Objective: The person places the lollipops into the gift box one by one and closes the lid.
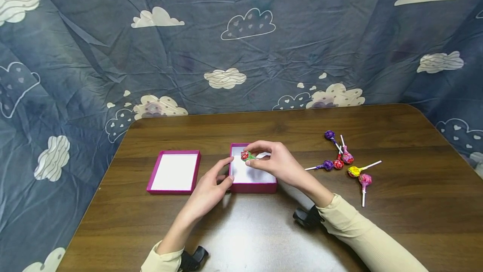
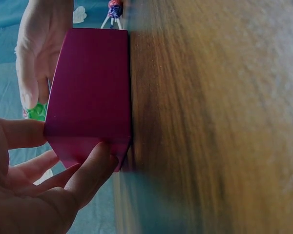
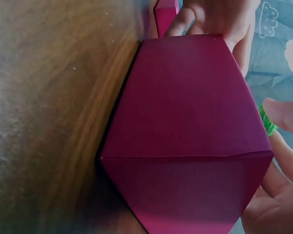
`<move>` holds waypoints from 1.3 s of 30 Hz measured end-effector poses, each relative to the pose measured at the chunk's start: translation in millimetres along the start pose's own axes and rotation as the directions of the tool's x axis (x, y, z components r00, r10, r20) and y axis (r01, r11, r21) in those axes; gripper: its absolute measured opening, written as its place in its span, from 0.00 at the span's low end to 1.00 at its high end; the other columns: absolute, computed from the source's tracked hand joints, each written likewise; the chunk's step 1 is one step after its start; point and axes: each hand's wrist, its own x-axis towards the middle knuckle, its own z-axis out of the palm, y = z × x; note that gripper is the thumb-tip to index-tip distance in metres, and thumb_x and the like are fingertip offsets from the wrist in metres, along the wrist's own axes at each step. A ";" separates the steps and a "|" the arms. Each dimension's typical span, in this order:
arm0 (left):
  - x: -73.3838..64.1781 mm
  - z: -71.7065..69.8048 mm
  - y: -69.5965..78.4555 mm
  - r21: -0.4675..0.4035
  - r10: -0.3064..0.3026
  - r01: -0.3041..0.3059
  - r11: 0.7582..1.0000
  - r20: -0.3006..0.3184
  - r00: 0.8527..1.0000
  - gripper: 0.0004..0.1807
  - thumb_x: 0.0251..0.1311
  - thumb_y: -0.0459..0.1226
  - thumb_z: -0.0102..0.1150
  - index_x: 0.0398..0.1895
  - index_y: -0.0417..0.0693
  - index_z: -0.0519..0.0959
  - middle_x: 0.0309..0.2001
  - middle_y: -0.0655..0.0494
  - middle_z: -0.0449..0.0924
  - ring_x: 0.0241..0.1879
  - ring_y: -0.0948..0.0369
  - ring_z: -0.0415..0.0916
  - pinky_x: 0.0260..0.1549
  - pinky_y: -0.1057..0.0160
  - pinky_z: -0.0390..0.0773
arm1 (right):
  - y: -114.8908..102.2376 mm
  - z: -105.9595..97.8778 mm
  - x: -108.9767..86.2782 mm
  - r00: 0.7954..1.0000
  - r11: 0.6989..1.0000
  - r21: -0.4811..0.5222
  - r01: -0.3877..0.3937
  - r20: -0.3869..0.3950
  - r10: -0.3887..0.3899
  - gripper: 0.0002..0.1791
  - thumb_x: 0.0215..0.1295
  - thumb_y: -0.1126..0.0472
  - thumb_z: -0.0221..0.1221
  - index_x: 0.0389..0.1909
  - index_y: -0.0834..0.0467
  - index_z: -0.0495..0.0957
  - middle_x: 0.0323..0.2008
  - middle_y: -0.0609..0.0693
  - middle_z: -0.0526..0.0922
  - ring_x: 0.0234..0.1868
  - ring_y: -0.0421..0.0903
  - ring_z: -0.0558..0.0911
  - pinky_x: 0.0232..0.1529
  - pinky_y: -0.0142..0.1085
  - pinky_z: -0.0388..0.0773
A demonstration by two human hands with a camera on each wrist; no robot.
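Observation:
My right hand (image 1: 278,162) pinches a lollipop (image 1: 245,156) in a red and green wrapper between thumb and fingers. It is over an open magenta box (image 1: 253,188) with a white inside; much of the lollipop's stick is hidden by the hand. In the right wrist view, a bit of green wrapper (image 3: 268,122) peeks out past the box edge beside the thumb. My left hand (image 1: 209,188) touches the box's left side, fingers spread, with fingertips at the rim and on the wall (image 2: 88,87) end.
A magenta lid (image 1: 173,171), white inside up, lies left of the box. To the right lie several lollipops, among them a purple one (image 1: 328,165), a yellow one (image 1: 354,172) and a pink one (image 1: 364,180). A cloud-print curtain (image 1: 249,54) hangs behind the wooden table (image 1: 415,205).

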 end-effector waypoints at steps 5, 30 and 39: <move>0.5 -0.3 0.1 0.005 -0.003 0.003 1.000 0.003 1.000 0.28 0.67 0.38 0.55 0.70 0.62 0.68 0.66 0.48 0.70 0.57 0.53 0.76 0.50 0.47 0.74 | 0.4 2.1 5.9 0.999 0.992 -0.123 0.029 0.033 -0.025 0.14 0.58 0.61 0.69 0.46 0.53 0.84 0.39 0.44 0.84 0.42 0.42 0.82 0.41 0.38 0.80; -1.2 -0.9 -2.1 -0.019 0.015 -0.015 1.000 0.008 1.000 0.27 0.66 0.37 0.56 0.68 0.61 0.68 0.62 0.47 0.74 0.53 0.57 0.78 0.48 0.48 0.74 | -1.2 30.7 34.2 0.997 0.833 -0.549 -0.070 -0.027 0.066 0.12 0.49 0.59 0.69 0.36 0.55 0.85 0.27 0.42 0.83 0.30 0.38 0.80 0.32 0.35 0.75; 0.1 -1.7 -1.1 -0.012 0.005 -0.004 1.000 0.037 0.999 0.27 0.67 0.37 0.56 0.68 0.60 0.68 0.57 0.44 0.77 0.52 0.56 0.79 0.43 0.52 0.75 | 1.1 38.0 33.9 0.998 0.765 -0.641 -0.065 -0.050 0.043 0.09 0.49 0.56 0.72 0.33 0.51 0.85 0.28 0.42 0.84 0.28 0.40 0.79 0.28 0.39 0.73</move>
